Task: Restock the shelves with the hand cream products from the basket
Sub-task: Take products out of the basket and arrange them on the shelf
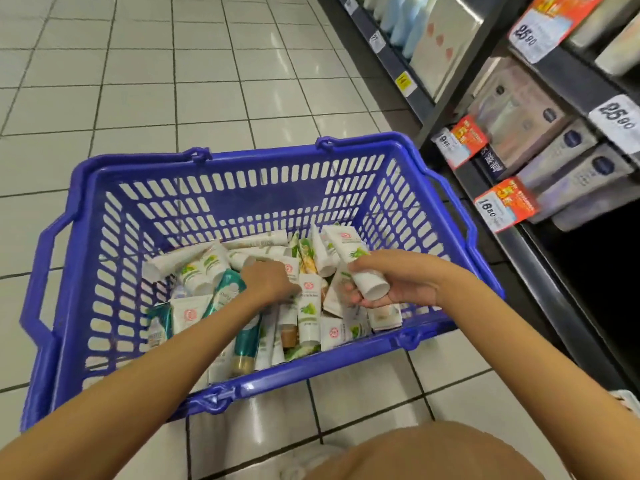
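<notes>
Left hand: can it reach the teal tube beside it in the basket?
Probably yes: the teal tube lies mostly uncovered on the pile beside the left hand; the basket is open-topped.

Blue plastic basket [242, 174]: lattice walls, both handles swung down outside rim. Hand cream tubes [308, 317] heaped criss-cross in near half, mostly white with green leaf print and round red logo. Few teal tubes [247, 341] toward 7 o'clock. One white tube [363, 271] raised over heap at 3 o'clock, tilted, cap end nearest camera, gripped by right hand [391, 282]. Dark shelves [519, 244] at 2 o'clock from basket, carrying pale boxed tubes [571, 181].
</notes>
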The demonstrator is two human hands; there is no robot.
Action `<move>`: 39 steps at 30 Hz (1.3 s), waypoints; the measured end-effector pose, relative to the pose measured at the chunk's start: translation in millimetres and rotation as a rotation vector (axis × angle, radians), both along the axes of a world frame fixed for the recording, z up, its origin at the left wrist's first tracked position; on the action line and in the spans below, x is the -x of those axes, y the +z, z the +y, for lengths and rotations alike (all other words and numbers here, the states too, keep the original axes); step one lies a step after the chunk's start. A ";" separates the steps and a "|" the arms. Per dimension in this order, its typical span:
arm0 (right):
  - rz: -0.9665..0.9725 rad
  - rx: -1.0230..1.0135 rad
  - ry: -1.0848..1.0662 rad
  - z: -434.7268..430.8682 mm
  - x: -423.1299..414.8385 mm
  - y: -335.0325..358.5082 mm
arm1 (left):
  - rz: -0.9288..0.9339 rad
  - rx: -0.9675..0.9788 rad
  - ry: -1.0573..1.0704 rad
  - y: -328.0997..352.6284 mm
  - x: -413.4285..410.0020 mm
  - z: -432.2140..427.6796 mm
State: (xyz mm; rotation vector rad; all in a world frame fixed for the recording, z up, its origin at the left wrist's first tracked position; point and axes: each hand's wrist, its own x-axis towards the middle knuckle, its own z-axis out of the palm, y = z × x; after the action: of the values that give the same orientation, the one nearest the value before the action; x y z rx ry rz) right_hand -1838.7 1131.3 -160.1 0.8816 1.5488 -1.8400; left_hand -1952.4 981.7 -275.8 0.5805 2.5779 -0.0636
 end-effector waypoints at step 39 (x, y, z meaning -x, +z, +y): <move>0.457 -1.113 -1.522 105.8 -630.6 138.5 | -1.012 -1.180 -0.811 246.8 -563.2 300.7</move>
State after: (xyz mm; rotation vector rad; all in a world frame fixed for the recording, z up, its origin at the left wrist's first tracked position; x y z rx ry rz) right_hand -1208.1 1237.1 -21.6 2.9130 2.5618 -1.8833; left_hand -1389.2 1282.5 -29.0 1.5025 1.0636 1.1844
